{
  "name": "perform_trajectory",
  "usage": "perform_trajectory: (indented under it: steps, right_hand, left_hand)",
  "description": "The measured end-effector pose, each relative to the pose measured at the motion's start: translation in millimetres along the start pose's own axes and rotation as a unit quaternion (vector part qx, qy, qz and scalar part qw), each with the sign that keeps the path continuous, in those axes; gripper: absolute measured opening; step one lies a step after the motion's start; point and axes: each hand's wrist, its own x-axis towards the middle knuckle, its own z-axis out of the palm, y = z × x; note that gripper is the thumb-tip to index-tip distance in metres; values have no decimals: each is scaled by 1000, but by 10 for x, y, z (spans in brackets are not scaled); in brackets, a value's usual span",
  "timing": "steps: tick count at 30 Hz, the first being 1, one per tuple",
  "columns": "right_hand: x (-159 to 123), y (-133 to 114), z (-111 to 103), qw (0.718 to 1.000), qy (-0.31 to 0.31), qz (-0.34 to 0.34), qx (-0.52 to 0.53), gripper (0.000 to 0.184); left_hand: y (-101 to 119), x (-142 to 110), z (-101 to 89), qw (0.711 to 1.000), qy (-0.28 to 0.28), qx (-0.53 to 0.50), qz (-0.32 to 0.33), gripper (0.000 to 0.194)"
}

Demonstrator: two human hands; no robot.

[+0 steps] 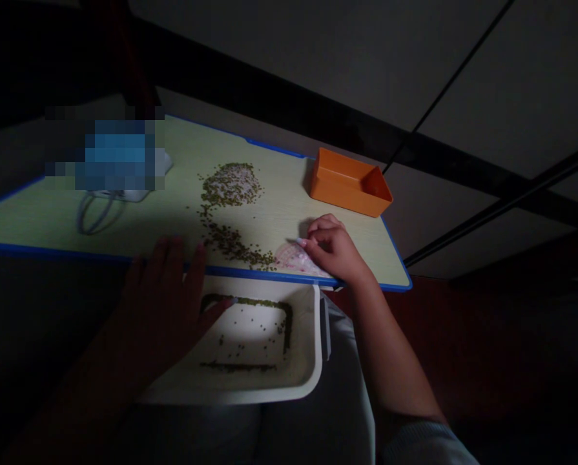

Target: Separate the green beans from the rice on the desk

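Observation:
My left hand [165,303] is open, its fingers spread at the table's blue front edge and its thumb over the white basin [312,361]. My right hand [334,245] is closed at the front right of the table, fingers curled and thumb forward, on a thin pink-and-white patterned piece [298,258]. A trail of small dark green beans [230,242] runs from that piece back to a round heap of green beans mixed with something whitish [231,183]. More beans line the bottom edges of the basin, with several scattered across its floor.
An orange open box [341,190] stands at the table's [283,219] right back corner. At the left lies a white device with a grey cord loop [92,216], partly covered by a blurred patch. Pale cabinet panels [463,206] rise behind. The basin sits over my lap, below the table edge.

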Motion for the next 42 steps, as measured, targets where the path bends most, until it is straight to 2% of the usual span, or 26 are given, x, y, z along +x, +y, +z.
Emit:
perform_trajectory:
  steps: [17, 24, 35, 42]
  right_hand:
    - [22, -41, -7, 999, -22, -24, -9, 35]
    - [38, -57, 10, 999, -11, -31, -8, 35]
    - [77, -97, 50, 999, -13, -29, -13, 36]
    - [101, -90, 71, 999, -3, -47, -9, 37]
  left_hand:
    - [26, 4, -37, 1000, 5, -8, -5, 80]
    - [11, 1, -23, 1000, -5, 0, -4, 82]
    - [10, -9, -3, 999, 19, -36, -9, 81]
    - [29, 9, -50, 1000, -4, -18, -13, 82]
